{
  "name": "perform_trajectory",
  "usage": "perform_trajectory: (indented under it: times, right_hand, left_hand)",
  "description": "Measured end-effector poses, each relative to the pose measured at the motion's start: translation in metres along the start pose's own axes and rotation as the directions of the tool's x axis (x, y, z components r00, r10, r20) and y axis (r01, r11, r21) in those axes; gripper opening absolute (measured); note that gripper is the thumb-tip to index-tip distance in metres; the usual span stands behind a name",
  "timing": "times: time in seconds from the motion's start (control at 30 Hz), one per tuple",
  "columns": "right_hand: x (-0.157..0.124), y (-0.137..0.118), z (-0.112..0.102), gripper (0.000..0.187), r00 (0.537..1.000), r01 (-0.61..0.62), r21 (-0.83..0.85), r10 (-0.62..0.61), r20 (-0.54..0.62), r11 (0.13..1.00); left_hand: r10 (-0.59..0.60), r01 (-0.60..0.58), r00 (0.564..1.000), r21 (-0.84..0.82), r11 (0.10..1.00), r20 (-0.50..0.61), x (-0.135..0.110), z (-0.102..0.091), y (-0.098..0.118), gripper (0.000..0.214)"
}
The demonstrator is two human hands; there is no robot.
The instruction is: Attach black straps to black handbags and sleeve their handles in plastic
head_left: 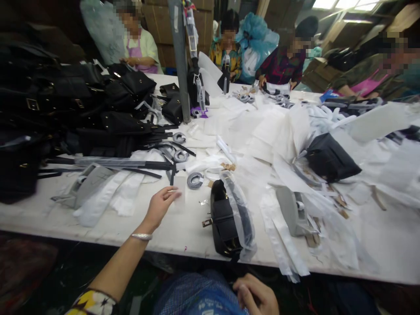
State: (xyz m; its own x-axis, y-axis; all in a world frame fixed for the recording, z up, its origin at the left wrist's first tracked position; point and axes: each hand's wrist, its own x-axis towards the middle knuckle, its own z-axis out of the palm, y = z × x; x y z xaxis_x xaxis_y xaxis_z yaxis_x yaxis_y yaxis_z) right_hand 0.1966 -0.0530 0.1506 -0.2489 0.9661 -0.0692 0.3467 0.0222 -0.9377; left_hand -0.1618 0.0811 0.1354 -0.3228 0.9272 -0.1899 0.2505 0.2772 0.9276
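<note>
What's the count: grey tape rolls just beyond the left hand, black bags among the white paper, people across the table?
Grey tape rolls: 3
Black bags: 2
People: 4
Total: 9

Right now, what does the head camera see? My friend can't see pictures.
A left hand reaches over a white table beside a black bag half wrapped in plastic. The right hand rests below the table edge. Other bags are piled left; people work opposite.

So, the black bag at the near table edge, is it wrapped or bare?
Partly wrapped. Clear plastic film covers the right side of the black bag; its left side is bare.
</note>
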Motion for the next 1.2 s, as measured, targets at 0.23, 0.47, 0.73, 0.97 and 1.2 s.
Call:
perform_trajectory:
  times: [0.23,0.47,0.73,0.97,1.2]
  right_hand:
    - [0.006,0.033,-0.007,0.039,0.929,-0.337,-0.023,0.329,-0.168,0.941]
    - [0.02,0.038,0.008,0.032,0.95,-0.308,-0.294,0.272,-0.156,0.905]
    - [0.016,0.019,0.04,0.026,0.897,-0.399,-0.06,0.376,-0.23,0.915]
    - [0.027,0.017,0.044,0.04,0.903,-0.426,0.293,0.423,0.079,0.856]
    - [0.009,0.0,0.063,0.042,0.815,-0.568,0.482,0.377,0.44,0.667]
  left_hand:
    - [-0.34,0.4,0.915,-0.398,0.826,0.215,-0.108,0.019,0.024,0.03]
    - [-0.379,0.481,0.869,-0.364,0.798,0.318,-0.187,0.047,-0.005,0.035]
    - [-0.157,0.267,0.918,-0.273,0.924,0.365,-0.201,0.083,-0.045,0.038]
    - [-0.053,0.227,0.91,-0.385,0.895,0.412,-0.195,0.089,-0.047,0.042]
    - [-0.119,0.226,0.94,-0.318,0.921,0.321,-0.222,0.03,-0.057,0.041]
